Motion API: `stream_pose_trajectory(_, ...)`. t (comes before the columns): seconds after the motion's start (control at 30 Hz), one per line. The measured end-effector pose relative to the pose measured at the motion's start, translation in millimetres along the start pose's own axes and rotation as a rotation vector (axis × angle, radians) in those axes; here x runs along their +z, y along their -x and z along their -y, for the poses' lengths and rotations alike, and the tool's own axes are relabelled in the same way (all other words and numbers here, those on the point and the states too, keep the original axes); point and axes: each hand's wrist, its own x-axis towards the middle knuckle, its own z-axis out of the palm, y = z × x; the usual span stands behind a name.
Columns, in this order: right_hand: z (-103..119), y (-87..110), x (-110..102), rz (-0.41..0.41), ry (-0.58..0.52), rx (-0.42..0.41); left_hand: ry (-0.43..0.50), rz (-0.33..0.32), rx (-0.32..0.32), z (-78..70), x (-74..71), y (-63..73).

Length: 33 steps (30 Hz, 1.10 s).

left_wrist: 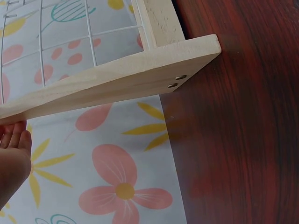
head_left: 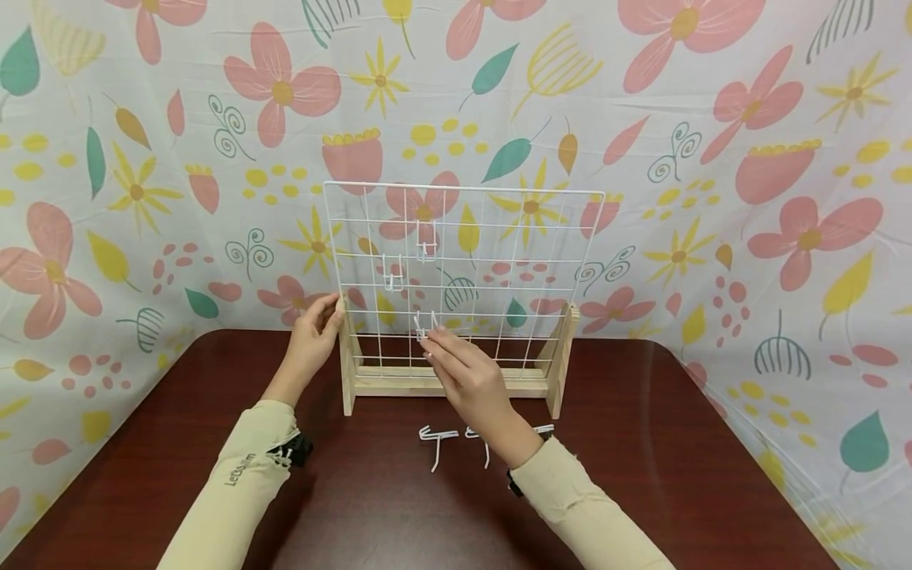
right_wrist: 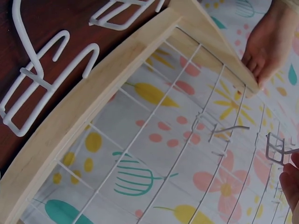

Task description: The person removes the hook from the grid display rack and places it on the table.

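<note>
A white wire grid panel (head_left: 499, 287) stands upright in a pale wooden stand (head_left: 456, 388). My left hand (head_left: 313, 332) holds the top of the stand's left post (head_left: 347, 356), its fingertips at the post's edge. In the left wrist view, the fingers (left_wrist: 16, 137) meet the post's outer side. My right hand (head_left: 473, 384) is in front of the lower middle of the grid, pinching a white wire hook (right_wrist: 274, 148) by its prong with thumb and fingertips. Two similar hooks hang higher on the grid, one upper hook (head_left: 425, 247) and one left hook (head_left: 393, 277).
More white hooks lie on the dark red-brown table (head_left: 356, 491) in front of the stand: a left one (head_left: 437, 443), one partly behind the right wrist, and a right one (head_left: 544, 429). A floral cloth (head_left: 784, 261) hangs behind and beside the table.
</note>
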Motion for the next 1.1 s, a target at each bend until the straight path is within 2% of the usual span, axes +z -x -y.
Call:
stream_pose_trajectory(0.23,4,6.0,3,0.04,-0.002,-0.054,0.023,0.0,-0.005,-0.6,-0.4,2.1)
stream_pose_trajectory(0.57,9,13.3,10,0.083,-0.002,-0.12,0.006,-0.001,-0.002,0.2,0.3,2.8)
stream_pose_trajectory(0.97,10,18.9,12,0.212,0.043,-0.214,0.008,0.004,-0.008,-0.3,-0.4,-0.7)
stream_pose_trajectory(1.1,10,23.4,12,0.247,0.055,-0.245,0.006,0.011,-0.019,-6.7,-0.2,1.4)
